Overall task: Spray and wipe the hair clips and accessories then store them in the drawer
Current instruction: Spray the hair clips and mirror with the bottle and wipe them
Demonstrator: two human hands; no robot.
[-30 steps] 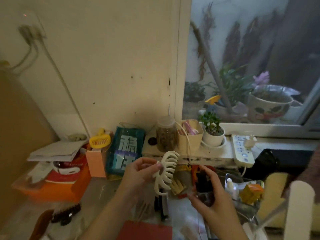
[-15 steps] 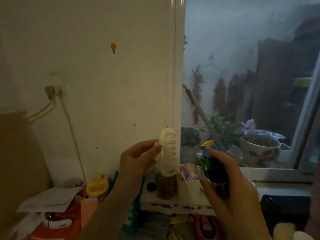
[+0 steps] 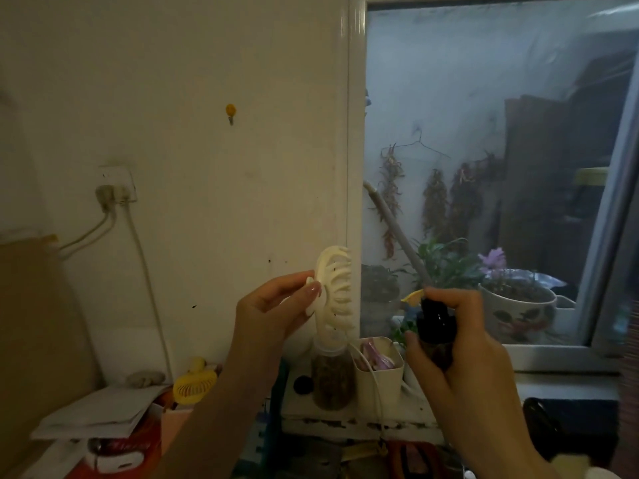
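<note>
head view, one item under treatment: a cream claw hair clip (image 3: 334, 294), held up in front of the wall beside the window frame (image 3: 355, 167). its long axis is set upright, tilted slightly, with the curved teeth directed right, toward the spray bottle (image 3: 435, 330). the clip is pinched at its hinge tabs by the left hand (image 3: 276, 311), thumb and fingertips closed narrowly on the tabs, the teeth left uncovered. the dark spray bottle is gripped by the right hand (image 3: 460, 344), fingers curled round its body and one finger laid over the black cap; the nozzle direction cannot be told in the dim light. clip and bottle are kept near each other but apart, with a gap between them in front of the window frame. below the clip a jar (image 3: 332, 380) and a cream cup (image 3: 380, 371) are stood on a white shelf (image 3: 349, 421), the clip's lower end seen just above the jar's lid. open wall is seen above and left of the clip. lower left, a yellow fan (image 3: 194, 384) and papers (image 3: 100, 411) are stacked.
</note>
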